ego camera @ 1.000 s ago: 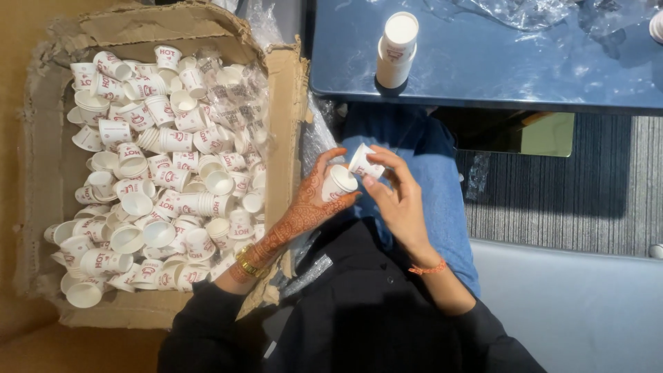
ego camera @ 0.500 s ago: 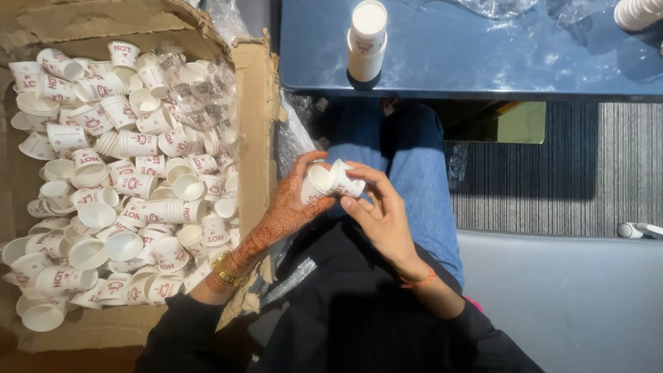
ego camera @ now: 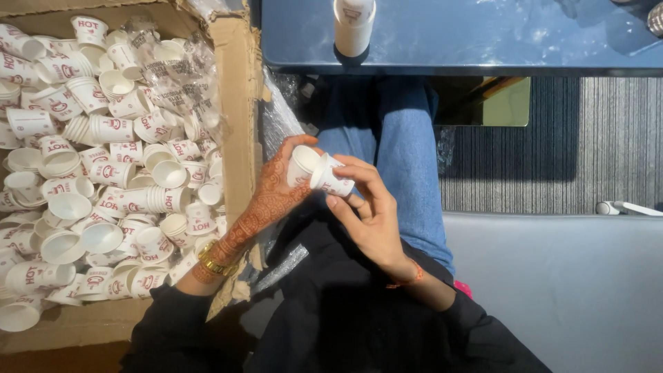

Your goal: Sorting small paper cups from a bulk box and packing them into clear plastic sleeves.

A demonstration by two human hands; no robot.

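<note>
I sit with both hands over my lap. My left hand [ego camera: 273, 193], patterned with henna and wearing gold bangles, holds a small white paper cup [ego camera: 301, 164] with its mouth up. My right hand [ego camera: 369, 211] grips a second small white paper cup [ego camera: 330, 177], tilted, its rim touching the first cup. To my left a large cardboard box [ego camera: 238, 103] is filled with several loose white paper cups with red print [ego camera: 110, 179].
A dark blue table [ego camera: 483, 34] lies ahead, with a stack of white cups [ego camera: 353, 24] standing on it. My blue-jeaned legs [ego camera: 407, 145] reach under it. Grey striped carpet [ego camera: 587, 145] is at right, a pale seat surface [ego camera: 566, 283] beside me. Clear plastic wrap [ego camera: 276, 117] lies by the box.
The view has shifted so the box sits further left and the table nearer. My hands have brought the two cups together, rim to rim.
</note>
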